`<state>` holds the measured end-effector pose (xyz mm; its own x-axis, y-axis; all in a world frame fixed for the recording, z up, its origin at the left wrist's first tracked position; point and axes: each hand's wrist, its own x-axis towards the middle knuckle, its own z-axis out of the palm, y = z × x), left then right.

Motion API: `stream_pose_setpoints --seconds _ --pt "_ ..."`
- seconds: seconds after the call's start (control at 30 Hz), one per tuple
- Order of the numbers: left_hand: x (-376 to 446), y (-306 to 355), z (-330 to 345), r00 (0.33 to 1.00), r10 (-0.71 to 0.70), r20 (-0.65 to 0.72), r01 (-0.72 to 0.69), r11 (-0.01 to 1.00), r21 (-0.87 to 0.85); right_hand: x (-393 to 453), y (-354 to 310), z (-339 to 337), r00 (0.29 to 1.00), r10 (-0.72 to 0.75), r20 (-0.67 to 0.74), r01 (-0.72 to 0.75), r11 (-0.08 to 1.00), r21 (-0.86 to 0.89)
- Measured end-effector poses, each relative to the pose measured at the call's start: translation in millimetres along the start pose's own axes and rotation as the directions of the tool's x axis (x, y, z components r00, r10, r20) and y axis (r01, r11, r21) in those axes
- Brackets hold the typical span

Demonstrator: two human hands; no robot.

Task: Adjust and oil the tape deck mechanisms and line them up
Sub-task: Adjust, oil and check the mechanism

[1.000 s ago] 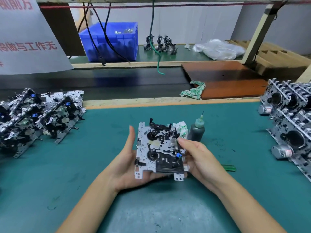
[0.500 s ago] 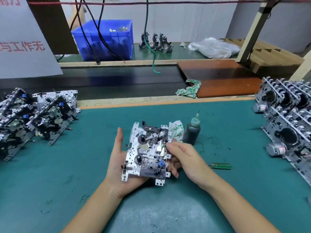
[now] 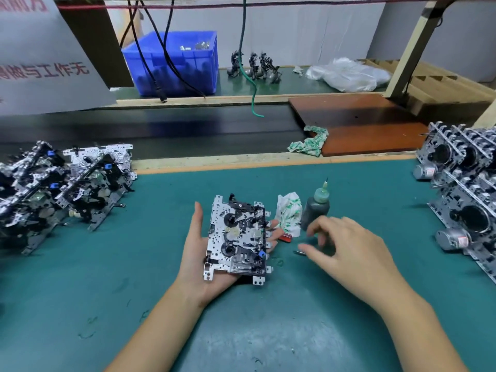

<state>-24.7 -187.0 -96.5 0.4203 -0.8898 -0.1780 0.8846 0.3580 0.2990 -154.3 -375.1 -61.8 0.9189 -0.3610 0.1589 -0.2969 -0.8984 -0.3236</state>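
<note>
The left hand (image 3: 200, 253) lies palm up under one tape deck mechanism (image 3: 239, 238), fingers nearly straight beneath it and thumb raised along its left edge, carrying it just above the green mat (image 3: 268, 331). The right hand (image 3: 346, 251) holds nothing; its fingers are loosely spread and blurred, between the mechanism and the oil bottle (image 3: 315, 208). Half a second ago that hand's fingertips were on the mechanism's right side, working a part; now it has come off and swung right toward the bottle, so the adjusting looks finished on this unit and oiling seems to be next.

On the mat, a stack of mechanisms (image 3: 61, 186) lies leaning in rows at far left, and another stack with motors (image 3: 464, 200) stands at far right; I cannot tell which is the finished lot. A crumpled cloth (image 3: 288, 213) sits touching the bottle's left side, with a small red object (image 3: 284, 235) just below it. A thin metal tip (image 3: 299, 252) lies on the mat under the right fingers, its handle hidden by the hand
</note>
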Motion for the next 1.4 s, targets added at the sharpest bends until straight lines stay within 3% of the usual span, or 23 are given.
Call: stream_pose_setpoints --seconds 0.07,0.17,0.23,0.33,0.43,0.5,0.63,0.97,1.4 --pt "1.4 -0.5 -1.3 1.000 -0.021 -0.020 0.021 1.000 -0.011 -6.8 1.9 3.0 0.994 0.023 0.105 -0.011 0.994 -0.111" --pt "4.2 -1.1 -1.0 0.998 -0.039 -0.054 0.038 0.999 -0.014 -11.8 4.5 5.0 0.986 0.013 0.169 0.007 0.993 -0.117" --pt "6.0 0.2 -0.7 0.996 -0.044 -0.081 0.042 0.999 -0.018 -11.2 3.0 1.2 0.981 -0.040 0.191 0.022 0.995 0.096" --pt "6.9 0.9 0.8 0.993 -0.058 -0.105 0.059 0.998 0.008 -0.5 -12.8 -8.7 0.974 -0.126 0.186 -0.006 0.813 0.583" --pt "6.4 0.6 0.5 0.993 -0.020 -0.114 0.030 0.995 0.090 19.7 -27.4 -8.1 0.916 -0.145 0.375 -0.201 0.643 0.739" --pt "6.5 0.9 0.3 0.993 -0.013 -0.115 0.026 0.994 0.105 27.6 -34.1 -3.9 0.837 -0.184 0.515 -0.321 0.598 0.735" --pt "5.1 1.4 -0.3 0.994 -0.046 -0.104 0.060 0.988 0.140 25.0 -34.8 7.9 0.771 -0.189 0.609 -0.411 0.583 0.701" --pt "7.3 0.9 -1.3 0.976 -0.015 -0.219 0.052 0.986 0.161 19.8 -34.5 15.5 0.774 -0.167 0.611 -0.441 0.550 0.709" --pt "6.2 1.2 -1.6 0.988 0.039 -0.151 -0.012 0.984 0.176 17.7 -32.6 10.1 0.801 -0.166 0.575 -0.405 0.556 0.726"
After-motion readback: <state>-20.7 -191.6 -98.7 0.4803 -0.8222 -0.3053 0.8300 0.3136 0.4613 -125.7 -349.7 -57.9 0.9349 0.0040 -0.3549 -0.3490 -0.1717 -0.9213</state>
